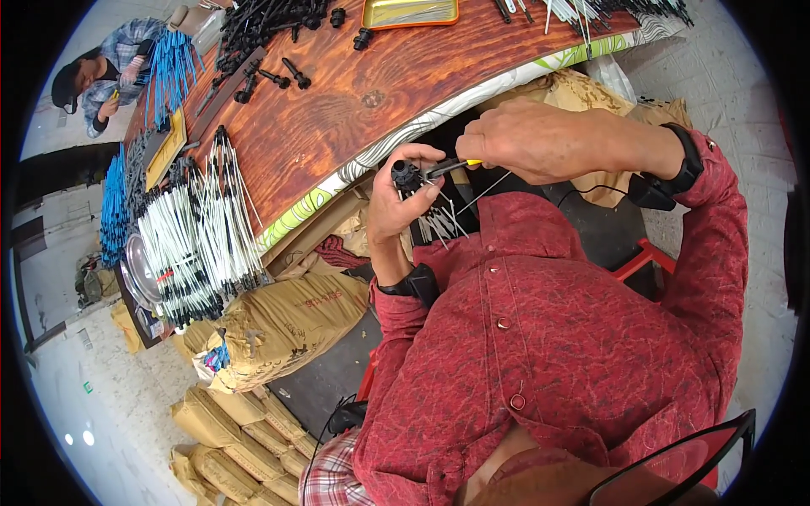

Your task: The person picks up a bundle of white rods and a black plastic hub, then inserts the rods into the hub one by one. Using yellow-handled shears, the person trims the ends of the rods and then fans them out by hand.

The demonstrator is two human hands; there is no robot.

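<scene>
My left hand [396, 202] is closed round a black ribbed plastic hub [407, 174], held just off the table's near edge. Several thin white rods [440, 223] hang down beside it, close to my chest. In my right hand [544, 143] is a tool with a yellow handle, its dark metal tip [447, 168] reaching to the side of the hub. The fingers cover most of the handle, so the tool's exact kind is hidden. Whether the tip touches the hub I cannot make out.
On the wooden table [337, 118] lie black plastic parts [274, 78], a yellow tray [411, 13] of thin wires, and bundles of white rods [181, 244] and blue rods [171, 72]. A co-worker [101, 72] is at the far left. Tan sacks [287, 329] lie below.
</scene>
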